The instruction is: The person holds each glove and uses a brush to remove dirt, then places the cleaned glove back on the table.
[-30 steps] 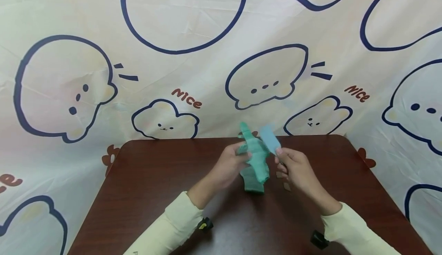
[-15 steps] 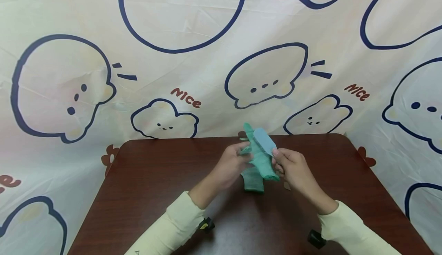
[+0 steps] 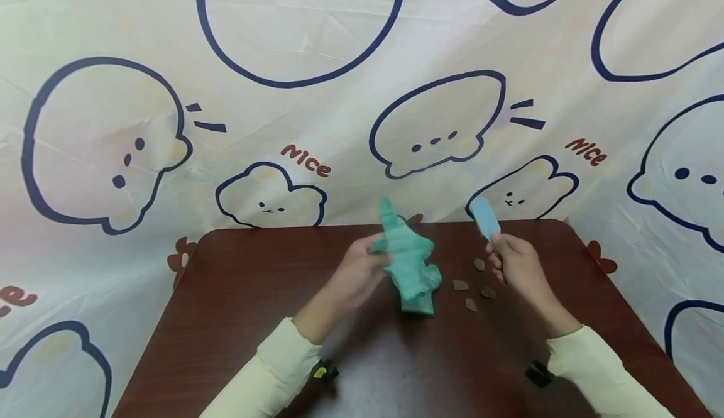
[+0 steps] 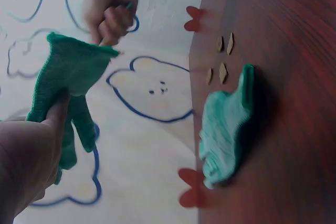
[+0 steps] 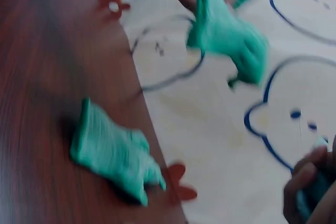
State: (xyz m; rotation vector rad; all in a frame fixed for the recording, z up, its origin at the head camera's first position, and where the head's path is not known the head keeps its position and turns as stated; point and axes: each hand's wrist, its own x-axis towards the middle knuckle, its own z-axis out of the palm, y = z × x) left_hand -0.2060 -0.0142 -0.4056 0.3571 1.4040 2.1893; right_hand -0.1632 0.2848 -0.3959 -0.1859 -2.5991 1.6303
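My left hand point(image 3: 356, 272) grips a green knit glove point(image 3: 406, 251) by its side, raised above the table. In the left wrist view the held glove point(image 4: 76, 72) hangs with its cuff toward the right hand. My right hand point(image 3: 521, 268) holds a light blue brush point(image 3: 485, 218) by its handle, apart from the glove to its right. A second green glove point(image 3: 417, 305) lies on the table, partly hidden in the head view by the held one. In the right wrist view the lying glove point(image 5: 113, 148) shows whole.
Several small flat brown pieces point(image 3: 460, 285) lie on the dark wooden table point(image 3: 254, 317), between the lying glove and the right hand. A cartoon-print curtain point(image 3: 351, 122) hangs behind the table's far edge.
The brush was against the held glove half a second ago and has moved right, away from it. My left hand and its glove have shifted slightly left. More brown pieces are now uncovered.
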